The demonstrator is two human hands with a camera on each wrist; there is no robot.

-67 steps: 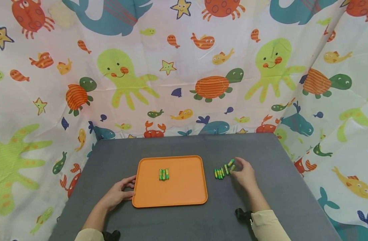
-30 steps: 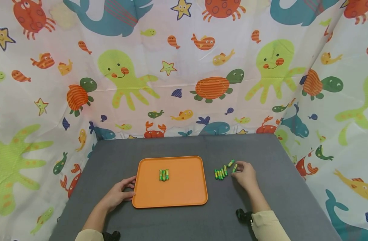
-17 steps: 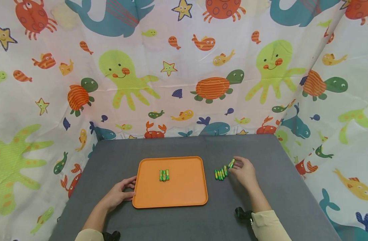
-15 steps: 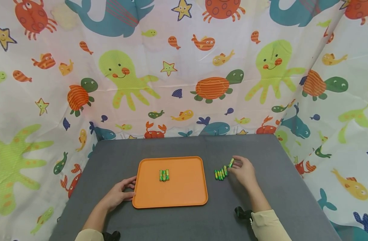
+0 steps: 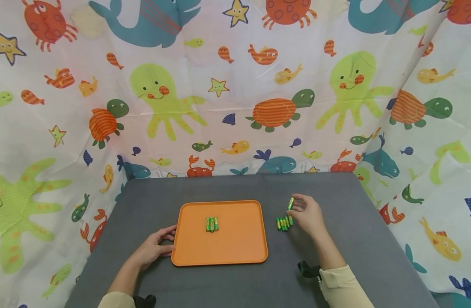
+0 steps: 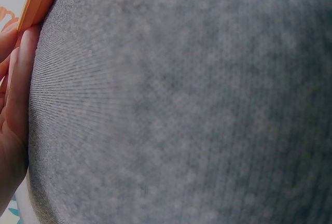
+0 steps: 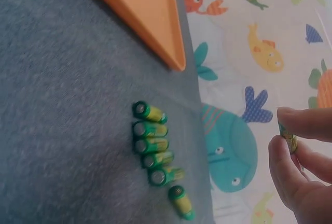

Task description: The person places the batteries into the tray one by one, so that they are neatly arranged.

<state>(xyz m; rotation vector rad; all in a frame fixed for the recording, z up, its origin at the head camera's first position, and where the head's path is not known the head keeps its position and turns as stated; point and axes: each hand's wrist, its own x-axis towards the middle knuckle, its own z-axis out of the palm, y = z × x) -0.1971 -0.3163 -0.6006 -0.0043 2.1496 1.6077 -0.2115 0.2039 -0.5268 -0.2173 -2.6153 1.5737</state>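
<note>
My right hand (image 5: 309, 214) pinches a green-and-yellow battery (image 5: 290, 203) between thumb and fingertips, raised above the table. The right wrist view shows this held battery (image 7: 288, 140) against the patterned cloth. Just below that hand lies a close row of several matching batteries (image 5: 284, 223). One battery (image 7: 181, 202) lies slightly apart at the row's end in the right wrist view. My left hand (image 5: 152, 248) rests on the table, its fingertips and thumb touching the left edge of an orange tray (image 5: 220, 252). On the tray, 3 batteries (image 5: 211, 224) lie side by side.
A grey cloth-covered table (image 5: 235, 286) bears everything. Behind it and at the sides hangs a white cloth (image 5: 228, 128) printed with sea animals. Black devices are strapped at both wrists, including the right wrist device (image 5: 308, 270).
The right hand has taken hold of a battery at the right of the loose group, then lifted it and moved left and farther back. The left hand and tray stay in place.
</note>
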